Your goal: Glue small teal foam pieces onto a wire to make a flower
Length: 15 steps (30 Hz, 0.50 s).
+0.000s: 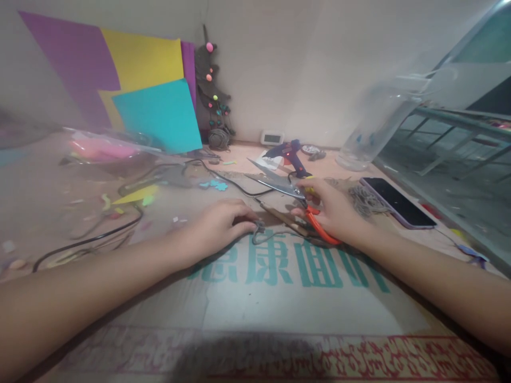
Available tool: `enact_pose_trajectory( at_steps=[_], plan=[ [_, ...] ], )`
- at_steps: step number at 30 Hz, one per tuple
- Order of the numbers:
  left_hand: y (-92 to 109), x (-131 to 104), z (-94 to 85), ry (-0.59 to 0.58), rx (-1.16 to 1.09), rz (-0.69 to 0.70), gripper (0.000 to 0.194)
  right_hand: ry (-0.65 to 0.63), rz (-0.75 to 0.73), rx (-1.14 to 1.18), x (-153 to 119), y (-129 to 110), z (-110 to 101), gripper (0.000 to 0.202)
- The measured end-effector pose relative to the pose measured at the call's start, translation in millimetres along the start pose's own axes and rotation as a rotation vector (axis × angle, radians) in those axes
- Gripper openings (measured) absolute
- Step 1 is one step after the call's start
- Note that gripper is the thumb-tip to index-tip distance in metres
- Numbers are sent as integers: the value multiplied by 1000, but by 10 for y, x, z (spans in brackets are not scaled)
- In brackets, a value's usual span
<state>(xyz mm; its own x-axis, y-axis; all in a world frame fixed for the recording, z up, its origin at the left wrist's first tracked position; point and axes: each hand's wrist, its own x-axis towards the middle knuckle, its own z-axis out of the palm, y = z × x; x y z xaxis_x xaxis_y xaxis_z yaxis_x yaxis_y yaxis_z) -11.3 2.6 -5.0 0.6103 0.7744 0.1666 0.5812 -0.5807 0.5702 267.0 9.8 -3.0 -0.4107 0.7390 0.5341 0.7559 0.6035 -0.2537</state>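
Hands [233,226] amid clutter — cable [235,186] behind; phone [397,203] rightward.

Both forearms [99,284] are cut off at the edges. The jug [369,127] is blurred. The string [260,227] is partly hidden by the left hand [221,226].

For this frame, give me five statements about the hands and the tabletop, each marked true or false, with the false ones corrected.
1. The right hand holds scissors with orange handles. True.
2. The scissors' blades are closed together. False: they stand apart.
3. The left hand has its fingertips at a small grey cord. True.
4. The phone lies beyond the left hand, at the left edge. False: the phone is to the right of the right hand, beside a cord heap.
5. The turquoise sheet partly covers the yellow sheet. True.
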Motion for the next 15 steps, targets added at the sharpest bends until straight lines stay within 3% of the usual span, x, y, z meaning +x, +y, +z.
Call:
enact_pose_trajectory(
  at_steps=[9,15],
  plan=[
    [-4,10,-23,12,-97,17,24,-1,-7,-9,-1,-16,-12,42],
    [35,22,-46,246,-275,-105,25,34,-51,-95,-1,3,-146,38]
  ],
)
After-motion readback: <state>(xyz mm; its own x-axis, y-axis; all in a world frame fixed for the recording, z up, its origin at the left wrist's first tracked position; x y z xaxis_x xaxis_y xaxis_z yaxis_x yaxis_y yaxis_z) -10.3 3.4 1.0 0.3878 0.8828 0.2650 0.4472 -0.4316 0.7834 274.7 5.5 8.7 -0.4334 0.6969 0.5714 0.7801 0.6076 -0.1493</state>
